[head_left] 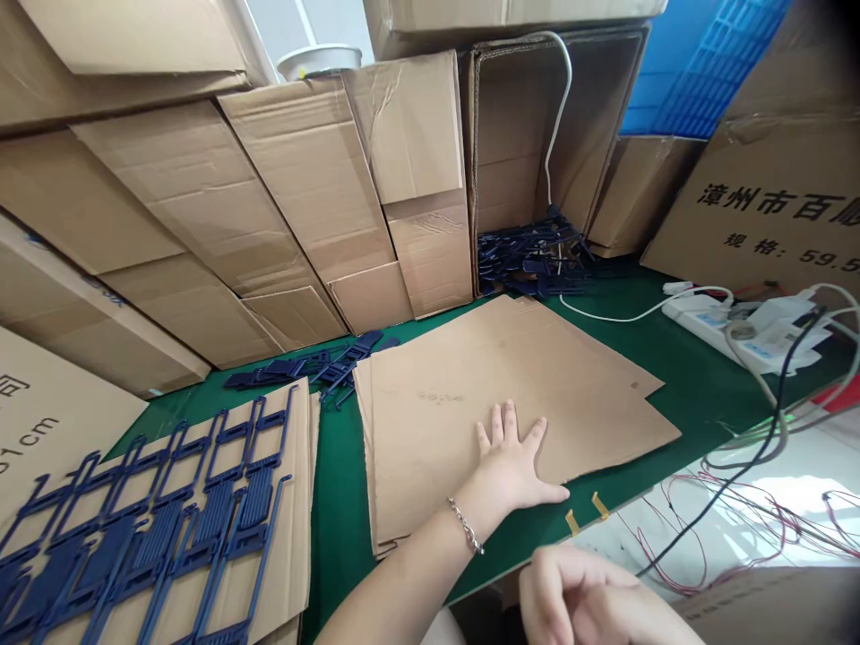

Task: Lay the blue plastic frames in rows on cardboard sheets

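Observation:
My left hand (514, 457) lies flat with spread fingers on a stack of flattened cardboard sheets (443, 421), and a chain bracelet circles its wrist. My right hand (571, 600) sits low at the bottom edge of the view, slightly blurred, with its fingers curled and nothing visible in them. It is off the cardboard, close to the table's near edge. To the left, rows of dark blue plastic ladder-shaped frames (175, 528) lie on another cardboard sheet (296, 502).
Loose blue plastic pieces lie in heaps (530, 260) (309, 369) on the green table mat (699, 403). Flattened cartons (202, 206) stand along the back. A white power strip (732, 327) with cables sits at the right, above loose red wires (732, 528).

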The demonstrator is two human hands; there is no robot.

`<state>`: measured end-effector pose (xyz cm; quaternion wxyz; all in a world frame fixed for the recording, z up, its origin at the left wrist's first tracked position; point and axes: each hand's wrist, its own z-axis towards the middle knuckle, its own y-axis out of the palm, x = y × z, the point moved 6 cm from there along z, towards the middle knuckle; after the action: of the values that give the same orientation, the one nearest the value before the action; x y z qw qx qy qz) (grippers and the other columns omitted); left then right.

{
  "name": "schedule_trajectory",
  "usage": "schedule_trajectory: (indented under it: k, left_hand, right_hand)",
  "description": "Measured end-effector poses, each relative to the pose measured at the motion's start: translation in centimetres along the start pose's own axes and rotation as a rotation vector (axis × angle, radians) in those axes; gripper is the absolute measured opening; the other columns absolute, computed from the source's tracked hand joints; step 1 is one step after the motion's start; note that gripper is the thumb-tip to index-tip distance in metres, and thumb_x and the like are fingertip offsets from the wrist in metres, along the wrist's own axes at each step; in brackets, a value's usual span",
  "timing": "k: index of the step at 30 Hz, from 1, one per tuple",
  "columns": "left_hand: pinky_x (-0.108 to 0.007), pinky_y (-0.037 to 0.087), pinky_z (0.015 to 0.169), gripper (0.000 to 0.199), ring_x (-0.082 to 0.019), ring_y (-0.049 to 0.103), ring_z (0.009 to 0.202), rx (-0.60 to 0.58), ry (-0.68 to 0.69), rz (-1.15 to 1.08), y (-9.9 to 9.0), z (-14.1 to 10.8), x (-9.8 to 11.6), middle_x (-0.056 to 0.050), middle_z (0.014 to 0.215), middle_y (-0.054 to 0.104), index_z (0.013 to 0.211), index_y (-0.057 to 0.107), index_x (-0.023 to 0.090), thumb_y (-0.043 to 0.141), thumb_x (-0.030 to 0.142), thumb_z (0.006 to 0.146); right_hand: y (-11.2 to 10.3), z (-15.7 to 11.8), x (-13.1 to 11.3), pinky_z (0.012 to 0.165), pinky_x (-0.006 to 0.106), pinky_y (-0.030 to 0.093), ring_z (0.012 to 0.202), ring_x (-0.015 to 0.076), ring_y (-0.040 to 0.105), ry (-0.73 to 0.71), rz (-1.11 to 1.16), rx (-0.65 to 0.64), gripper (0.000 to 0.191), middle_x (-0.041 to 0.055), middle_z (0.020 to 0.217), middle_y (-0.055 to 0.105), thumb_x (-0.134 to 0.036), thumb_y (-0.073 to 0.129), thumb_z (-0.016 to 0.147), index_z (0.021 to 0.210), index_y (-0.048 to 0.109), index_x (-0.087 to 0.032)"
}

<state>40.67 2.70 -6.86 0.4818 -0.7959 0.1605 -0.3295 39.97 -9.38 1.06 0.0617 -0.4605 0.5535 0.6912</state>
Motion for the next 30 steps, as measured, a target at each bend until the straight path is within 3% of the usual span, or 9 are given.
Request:
schedule_trajectory:
  k: [4,7,10,13,17,20,22,25,30]
  left_hand:
    - [-0.062,0.003,0.103,0.088,-0.039,-0.008,0.134,0.1,0.032,0.005,-0.2,0.0,-0.1,-0.015,0.15,-0.002,0.143,0.019,0.03,0.045,0.069,0.068]
    - [-0.057,0.016,0.104,0.075,-0.037,0.018,0.131,0.248,0.068,-0.028,-1.0,-0.1,-0.3,-0.013,0.144,0.024,0.137,0.034,0.03,0.045,0.066,0.072]
    - [-0.05,0.026,0.102,0.067,-0.03,0.037,0.115,0.386,0.045,-0.08,-1.8,0.0,-0.4,-0.009,0.128,0.045,0.128,0.046,0.029,0.043,0.067,0.073]
    - [-0.049,0.028,0.102,0.067,-0.032,0.034,0.116,0.403,0.01,-0.112,-1.7,0.4,-0.5,-0.011,0.131,0.042,0.131,0.044,0.022,0.039,0.062,0.078]
    - [-0.049,0.024,0.105,0.054,-0.033,0.031,0.121,0.312,0.063,-0.066,-1.2,0.7,-0.4,-0.009,0.132,0.042,0.132,0.042,0.024,0.036,0.046,0.083]
    - [-0.054,0.014,0.109,0.076,-0.038,0.016,0.13,0.193,0.076,-0.06,-0.3,0.9,-0.9,-0.01,0.141,0.031,0.141,0.027,0.023,0.047,0.056,0.075]
    - [-0.06,0.007,0.108,0.085,-0.041,0.002,0.133,0.153,0.013,-0.111,0.4,1.1,-1.7,-0.013,0.148,0.014,0.144,0.015,0.02,0.044,0.06,0.075]
    - [-0.065,0.005,0.104,0.071,-0.039,-0.009,0.135,0.193,-0.03,-0.211,1.2,1.6,-2.4,-0.009,0.15,-0.006,0.145,0.01,0.025,0.032,0.055,0.084]
    - [-0.061,0.006,0.107,0.071,-0.035,-0.009,0.135,0.216,-0.051,-0.246,1.9,2.2,-2.4,-0.007,0.151,-0.005,0.144,0.018,0.027,0.038,0.056,0.082]
  right_hand:
    - [-5.9,-0.2,-2.0,0.053,0.022,0.036,0.056,0.0108,0.05,-0.154,-0.008,0.191,0.02,0.0027,0.066,0.053,-0.036,0.055,0.075,0.071,0.051,-0.017]
    - [-8.3,1.1,-5.8,0.053,0.024,0.04,0.053,0.0103,0.047,-0.246,-0.156,0.263,0.022,0.0024,0.066,0.051,-0.039,0.051,0.08,0.072,0.053,-0.018]
    - [-9.1,5.1,-9.1,0.052,0.023,0.041,0.054,0.0099,0.047,-0.241,-0.319,0.324,0.021,0.0012,0.066,0.05,-0.038,0.054,0.077,0.071,0.051,-0.018]
    - [-9.1,11.6,-10.1,0.054,0.022,0.042,0.053,0.0078,0.047,-0.151,-0.512,0.404,0.016,0.0007,0.071,0.054,-0.034,0.051,0.077,0.078,0.047,-0.018]
    - [-7.7,21.3,-8.2,0.06,0.025,0.048,0.061,0.01,0.056,-0.036,-1.155,0.353,0.027,0.006,0.09,0.061,-0.025,0.034,0.082,0.104,0.045,-0.016]
    - [-6.5,26.9,-6.1,0.073,0.031,0.049,0.082,0.0175,0.061,-0.07,-1.338,0.312,0.039,0.0107,0.099,0.062,-0.019,0.043,0.076,0.115,0.046,-0.012]
    - [-5.3,29.6,-4.7,0.089,0.034,0.044,0.108,0.0223,0.053,-0.122,-1.473,0.237,0.052,0.0133,0.118,0.055,-0.016,0.051,0.072,0.124,0.044,-0.013]
    - [-3.8,32.4,-2.5,0.103,0.046,0.031,0.129,0.0296,0.031,-0.151,-1.662,0.123,0.075,0.0143,0.14,0.036,-0.017,0.064,0.065,0.134,0.036,-0.016]
    - [-2.6,36.1,1.1,0.101,0.063,0.022,0.136,0.0339,0.011,-0.053,-2.002,-0.033,0.112,0.0141,0.149,0.013,-0.03,0.081,0.05,0.142,0.018,-0.02]
